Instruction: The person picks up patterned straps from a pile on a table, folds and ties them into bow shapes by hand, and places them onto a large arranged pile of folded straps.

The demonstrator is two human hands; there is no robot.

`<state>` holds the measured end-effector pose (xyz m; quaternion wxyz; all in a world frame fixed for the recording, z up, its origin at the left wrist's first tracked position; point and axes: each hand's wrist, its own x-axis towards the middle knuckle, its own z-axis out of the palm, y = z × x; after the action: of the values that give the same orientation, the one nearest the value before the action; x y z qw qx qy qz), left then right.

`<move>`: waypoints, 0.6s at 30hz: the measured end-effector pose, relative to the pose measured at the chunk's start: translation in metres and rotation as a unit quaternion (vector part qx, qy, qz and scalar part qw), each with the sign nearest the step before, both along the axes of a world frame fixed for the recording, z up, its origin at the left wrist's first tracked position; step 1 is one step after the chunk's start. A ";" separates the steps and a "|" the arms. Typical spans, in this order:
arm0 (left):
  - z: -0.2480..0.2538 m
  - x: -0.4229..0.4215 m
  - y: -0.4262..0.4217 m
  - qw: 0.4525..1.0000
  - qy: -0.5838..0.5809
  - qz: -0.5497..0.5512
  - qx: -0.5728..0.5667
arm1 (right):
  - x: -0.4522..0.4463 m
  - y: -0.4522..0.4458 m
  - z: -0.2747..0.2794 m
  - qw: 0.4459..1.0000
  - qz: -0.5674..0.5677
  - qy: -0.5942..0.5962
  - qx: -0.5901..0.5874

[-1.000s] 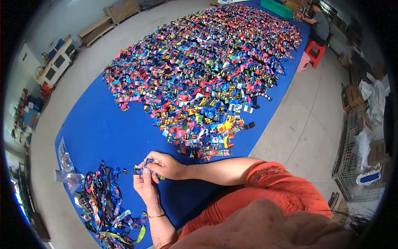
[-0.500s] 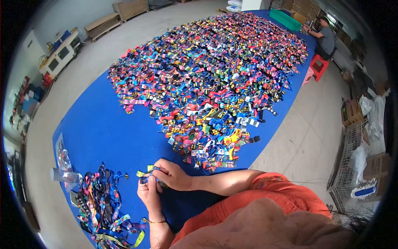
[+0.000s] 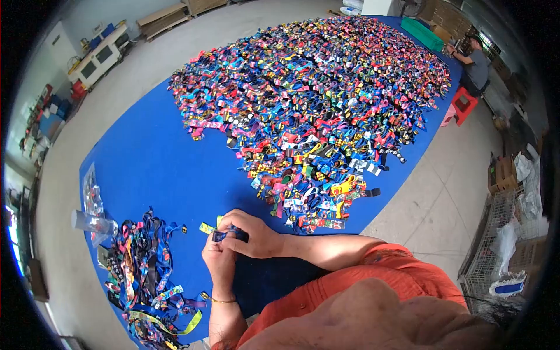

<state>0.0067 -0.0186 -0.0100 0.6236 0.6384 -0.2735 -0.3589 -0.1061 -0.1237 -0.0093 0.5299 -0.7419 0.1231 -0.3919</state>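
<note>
Between the fingers of the left hand and right hand: one dark-blue strap, both hands clamped on it. Knuckles hide part of its length; the right fingertips are hard to make out. It looks folded, its pattern too small to read. Beside the fingers, a yellow-green strip juts out, inner end concealed. Left of them lies a loose strap heap.

Lane over blue table between looped bands ahead-right, strap pile left
</note>
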 end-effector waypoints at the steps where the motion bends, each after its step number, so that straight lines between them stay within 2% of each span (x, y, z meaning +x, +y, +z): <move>1: -0.011 0.002 0.000 1.000 -0.016 -0.007 -0.020 | 0.001 -0.001 -0.003 1.000 -0.004 -0.007 -0.030; 4: -0.010 0.003 -0.004 0.996 -0.086 -0.007 -0.023 | 0.003 -0.006 -0.005 0.998 0.000 -0.016 -0.056; 5: -0.004 0.003 -0.003 0.987 -0.156 -0.021 -0.009 | 0.004 -0.007 -0.007 0.999 0.005 -0.020 -0.049; 8: -0.021 0.005 0.000 0.997 -0.067 -0.032 0.014 | 0.005 -0.006 -0.010 1.000 0.007 -0.015 0.010; 9: -0.017 0.003 0.000 0.995 -0.089 -0.045 0.012 | 0.004 -0.005 -0.011 0.999 0.000 -0.007 0.039; 12: 0.018 -0.009 -0.002 0.996 -0.002 -0.081 0.040 | 0.005 -0.002 -0.007 0.997 -0.034 0.005 0.067; 18: 0.012 -0.008 -0.002 0.998 0.003 -0.063 0.025 | 0.005 -0.003 -0.001 0.993 -0.046 0.043 0.104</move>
<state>-0.0016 -0.0203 0.0016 0.5843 0.6342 -0.3026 -0.4059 -0.1009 -0.1266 -0.0106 0.5799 -0.6927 0.2197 -0.3681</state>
